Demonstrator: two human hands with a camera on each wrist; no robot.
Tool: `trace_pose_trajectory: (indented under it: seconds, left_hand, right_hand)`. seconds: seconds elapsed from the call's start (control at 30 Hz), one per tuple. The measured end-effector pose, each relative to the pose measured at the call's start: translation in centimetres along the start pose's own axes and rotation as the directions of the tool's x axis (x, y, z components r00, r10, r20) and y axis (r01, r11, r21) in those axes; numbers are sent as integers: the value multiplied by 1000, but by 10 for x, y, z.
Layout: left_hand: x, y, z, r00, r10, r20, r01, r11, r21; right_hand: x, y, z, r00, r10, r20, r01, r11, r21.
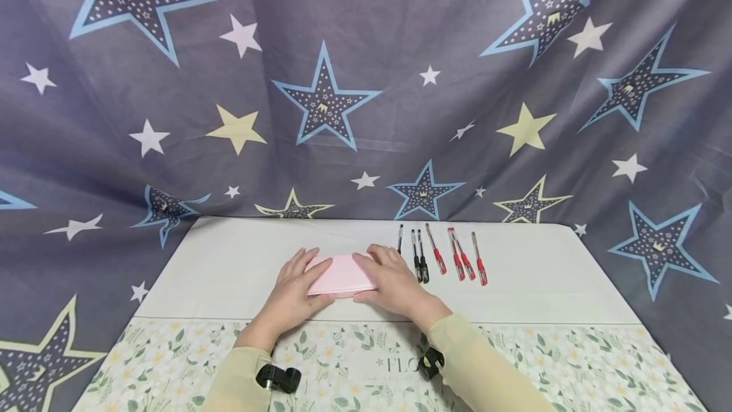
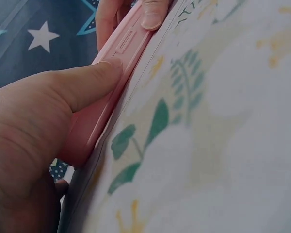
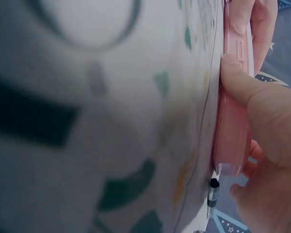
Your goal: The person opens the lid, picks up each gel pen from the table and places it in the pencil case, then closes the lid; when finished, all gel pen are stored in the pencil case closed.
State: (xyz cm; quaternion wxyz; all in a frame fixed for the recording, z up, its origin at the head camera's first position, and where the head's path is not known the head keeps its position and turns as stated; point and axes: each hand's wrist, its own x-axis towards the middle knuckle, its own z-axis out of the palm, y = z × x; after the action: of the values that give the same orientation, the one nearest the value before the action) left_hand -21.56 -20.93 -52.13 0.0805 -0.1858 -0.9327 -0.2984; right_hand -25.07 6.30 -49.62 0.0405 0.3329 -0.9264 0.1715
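Note:
A pink, flat plastic pencil case [image 1: 342, 274] lies on the white part of the table in the head view, lid down. My left hand [image 1: 295, 287] grips its left end, and my right hand [image 1: 394, 280] grips its right end. Both thumbs press on the front side, near a small rectangular latch [image 2: 124, 41] in the left wrist view. In the right wrist view the right thumb [image 3: 240, 82] lies against that same side of the case [image 3: 231, 128]. The fingers reach over the top and round the ends; some fingertips are hidden.
Right of the case lie several pens: black ones [image 1: 420, 266] nearest the right hand, then red ones [image 1: 460, 262]. A floral cloth [image 1: 343, 361] covers the table's near part. A star-patterned curtain [image 1: 366, 18] hangs behind the table's far edge.

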Motion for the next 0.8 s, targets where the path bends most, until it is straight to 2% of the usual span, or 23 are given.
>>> trace_pose_trajectory:
  seconds: [0.13,0.27,0.53,0.8]
  left_hand:
    - [-1,-5,1,999,-38,-1,38,998,-52]
    - [-2,-8,0,998,-58,5,58,994,-95]
    - [-2,-11,-1,998,-56,-27,52,990,-134]
    - [-3,-9,-1,997,-45,-69,33,986,-162]
  right_hand:
    - [-4,-6,-1,1000,14,10,-14,1000,-19]
    - [-6,-10,-3,1000,-5,-5,4,999,-37]
    - [-4,-17,-8,993,-96,-66,90,992,-83]
    - [0,-26,-14,978,-182,-97,157,962,-223]
